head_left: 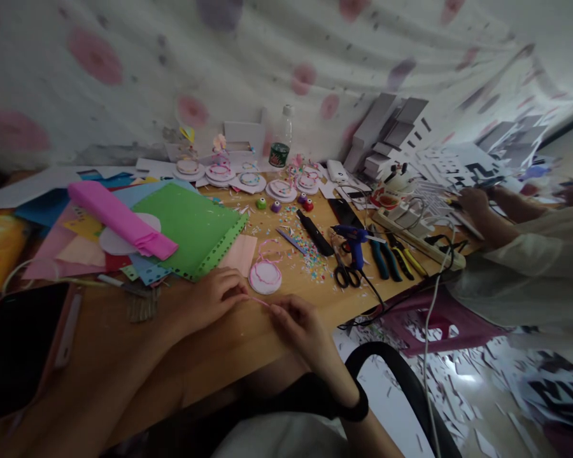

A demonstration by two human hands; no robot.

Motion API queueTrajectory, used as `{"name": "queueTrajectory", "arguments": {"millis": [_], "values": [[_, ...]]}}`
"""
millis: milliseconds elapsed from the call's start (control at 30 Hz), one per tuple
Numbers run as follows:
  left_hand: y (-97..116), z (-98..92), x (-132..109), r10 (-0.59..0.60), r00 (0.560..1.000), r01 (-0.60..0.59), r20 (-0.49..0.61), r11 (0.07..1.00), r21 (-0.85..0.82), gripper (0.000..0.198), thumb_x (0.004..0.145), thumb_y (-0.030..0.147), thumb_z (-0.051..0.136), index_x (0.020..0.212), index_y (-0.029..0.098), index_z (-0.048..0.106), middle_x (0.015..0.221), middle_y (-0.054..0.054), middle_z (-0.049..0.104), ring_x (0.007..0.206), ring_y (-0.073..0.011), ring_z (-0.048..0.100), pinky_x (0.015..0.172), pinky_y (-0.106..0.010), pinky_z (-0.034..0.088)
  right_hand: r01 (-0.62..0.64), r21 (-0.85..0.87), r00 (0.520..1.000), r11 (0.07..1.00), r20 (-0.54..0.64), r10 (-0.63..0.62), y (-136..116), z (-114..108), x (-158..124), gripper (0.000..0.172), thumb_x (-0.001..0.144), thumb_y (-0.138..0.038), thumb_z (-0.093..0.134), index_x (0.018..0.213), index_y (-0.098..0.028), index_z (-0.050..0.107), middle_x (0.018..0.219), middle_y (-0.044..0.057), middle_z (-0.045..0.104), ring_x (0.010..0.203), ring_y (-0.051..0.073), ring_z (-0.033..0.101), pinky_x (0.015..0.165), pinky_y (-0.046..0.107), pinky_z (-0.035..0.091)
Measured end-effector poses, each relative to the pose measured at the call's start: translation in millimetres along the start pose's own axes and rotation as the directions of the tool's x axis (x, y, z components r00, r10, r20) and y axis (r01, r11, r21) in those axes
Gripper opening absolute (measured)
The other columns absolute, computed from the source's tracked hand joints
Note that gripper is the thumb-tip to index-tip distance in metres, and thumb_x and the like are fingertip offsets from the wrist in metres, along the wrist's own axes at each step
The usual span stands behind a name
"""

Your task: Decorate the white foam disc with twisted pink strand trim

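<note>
A thin pink strip is stretched between my two hands, just above the front part of the wooden table. Its left end is pinched in the fingers of my left hand. At the other end, my right hand grips it between thumb and fingers. Right behind the strip lies a round white disc edged in pink, with pink twisted pieces standing on it. Green paper with a punched edge is close to my left hand.
Small colourful paper bits, scissors, a blue glue gun, pliers and a power strip are to the right. Decorated discs and a bottle line the back. A phone is at left. A co-worker's hands work at far right.
</note>
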State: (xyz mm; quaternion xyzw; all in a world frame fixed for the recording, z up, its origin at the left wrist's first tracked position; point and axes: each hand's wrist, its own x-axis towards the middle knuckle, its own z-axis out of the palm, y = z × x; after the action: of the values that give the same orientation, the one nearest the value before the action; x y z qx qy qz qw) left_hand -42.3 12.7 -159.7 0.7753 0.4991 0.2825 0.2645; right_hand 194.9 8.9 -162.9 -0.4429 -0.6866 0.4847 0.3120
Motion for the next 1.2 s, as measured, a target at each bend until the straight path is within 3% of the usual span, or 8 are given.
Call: {"name": "queueTrajectory", "arguments": {"millis": [133, 267, 433, 567, 700, 933, 1200], "values": [[-1, 5.1, 0, 0.026, 0.997, -0.028, -0.071, 0.999, -0.032, 0.015, 0.095, 0.027, 0.056, 0.082, 0.022, 0.063, 0.087, -0.002, 0.068, 0.087, -0.0189, 0.063, 0.084, -0.034, 0.049, -0.111, 0.184, 0.994, 0.977, 0.013, 0.111, 4, -5, 1, 0.032, 0.089, -0.051, 0.069, 0.087, -0.02, 0.072, 0.072, 0.001, 0.069, 0.063, 0.016, 0.059, 0.059, 0.027, 0.044], [2, 6.7, -2, 0.069, 0.988, -0.076, -0.139, 0.996, -0.045, 0.014, 0.094, 0.027, 0.059, 0.083, 0.022, 0.064, 0.088, -0.001, 0.07, 0.088, -0.0186, 0.064, 0.084, -0.035, 0.049, -0.132, 0.217, 0.989, 0.967, 0.091, 0.115, 5, -14, 3, 0.035, 0.087, -0.053, 0.071, 0.093, -0.019, 0.074, 0.079, 0.003, 0.074, 0.069, 0.018, 0.064, 0.064, 0.028, 0.049], [2, 5.3, -2, 0.093, 0.957, -0.09, -0.273, 0.996, 0.025, 0.008, 0.094, 0.024, 0.06, 0.088, 0.022, 0.065, 0.086, -0.001, 0.071, 0.083, -0.0163, 0.066, 0.079, -0.031, 0.051, 0.116, -0.042, 0.993, 0.992, 0.002, -0.116, 11, -26, 10, 0.017, 0.096, -0.034, 0.063, 0.096, -0.022, 0.075, 0.089, 0.005, 0.072, 0.082, 0.021, 0.065, 0.073, 0.032, 0.05], [-5, 9.6, 0, 0.119, 0.94, -0.092, -0.32, 0.991, 0.1, 0.009, 0.095, 0.022, 0.058, 0.092, 0.021, 0.066, 0.085, -0.002, 0.072, 0.081, -0.0161, 0.067, 0.078, -0.031, 0.051, 0.293, -0.235, 0.956, 0.927, 0.068, -0.285, 14, -35, 22, 0.017, 0.098, -0.02, 0.057, 0.096, -0.022, 0.073, 0.091, 0.007, 0.072, 0.087, 0.022, 0.066, 0.08, 0.034, 0.051], [-11, 15.6, 0, 0.127, 0.938, -0.093, -0.321, 0.989, 0.118, 0.013, 0.094, 0.02, 0.056, 0.096, 0.02, 0.069, 0.086, -0.003, 0.07, 0.083, -0.0172, 0.065, 0.08, -0.034, 0.052, 0.341, -0.373, 0.939, 0.863, 0.098, -0.329, 15, -38, 32, 0.019, 0.098, -0.017, 0.054, 0.097, -0.022, 0.072, 0.095, 0.008, 0.073, 0.09, 0.024, 0.066, 0.083, 0.037, 0.052], [-17, 20.9, -1, 0.135, 0.938, -0.086, -0.32, 0.983, 0.163, 0.019, 0.09, 0.02, 0.061, 0.107, 0.021, 0.067, 0.115, -0.008, 0.068, 0.108, -0.0241, 0.062, 0.097, -0.044, 0.05, 0.397, -0.466, 0.912, 0.791, 0.101, -0.398, 19, -30, 35, 0.018, 0.098, -0.014, 0.055, 0.1, -0.021, 0.072, 0.095, 0.01, 0.072, 0.089, 0.025, 0.065, 0.079, 0.037, 0.053], [-19, 23.4, -1, 0.152, 0.939, -0.105, -0.308, 0.981, 0.165, 0.018, 0.089, 0.021, 0.061, 0.105, 0.023, 0.069, 0.109, -0.007, 0.068, 0.105, -0.0236, 0.062, 0.095, -0.044, 0.05, 0.396, -0.554, 0.914, 0.733, 0.161, -0.372, 4, -27, 30, 0.02, 0.099, -0.015, 0.053, 0.1, -0.022, 0.072, 0.094, 0.009, 0.072, 0.087, 0.025, 0.064, 0.077, 0.037, 0.053]]}}
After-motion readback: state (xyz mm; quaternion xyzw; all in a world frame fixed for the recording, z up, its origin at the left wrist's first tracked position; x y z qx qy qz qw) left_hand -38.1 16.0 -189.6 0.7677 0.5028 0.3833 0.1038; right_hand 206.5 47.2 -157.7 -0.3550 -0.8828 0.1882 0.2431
